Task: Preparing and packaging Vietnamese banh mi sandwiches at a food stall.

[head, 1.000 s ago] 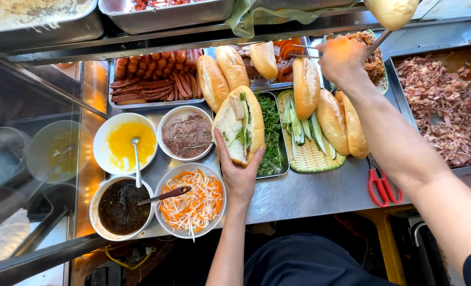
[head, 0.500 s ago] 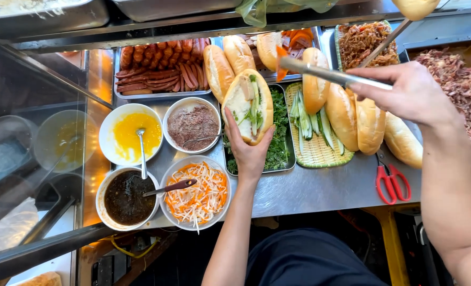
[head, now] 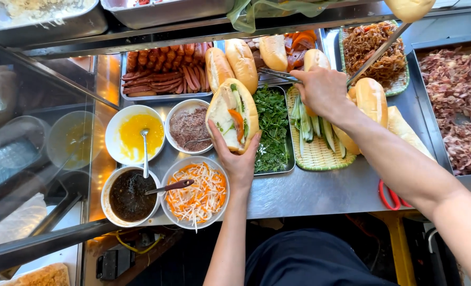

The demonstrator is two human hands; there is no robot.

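Your left hand (head: 239, 161) cups the split baguette sandwich (head: 232, 114) from below. Its crusty golden underside sits in your palm, your fingers curl up around both sides, and the cut faces upward. Inside the pale crumb lie green herbs, a cucumber strip and an orange slice.

Your right hand (head: 323, 91) is closed around metal tongs (head: 279, 74). Their thin shiny arms reach left toward the steel tray of sausages (head: 164, 77), ending just above and right of the sandwich, apart from it. That hand hovers over the woven green basket (head: 316, 153) holding pale cucumber spears (head: 309, 122).

Leafy herbs (head: 272, 127) fill the flat steel tray beside the sandwich. Round white bowls hold glossy yellow sauce (head: 135, 135), coarse brown pâté (head: 190, 127), dark sauce (head: 131, 193) and shredded carrot pickle (head: 198, 191).
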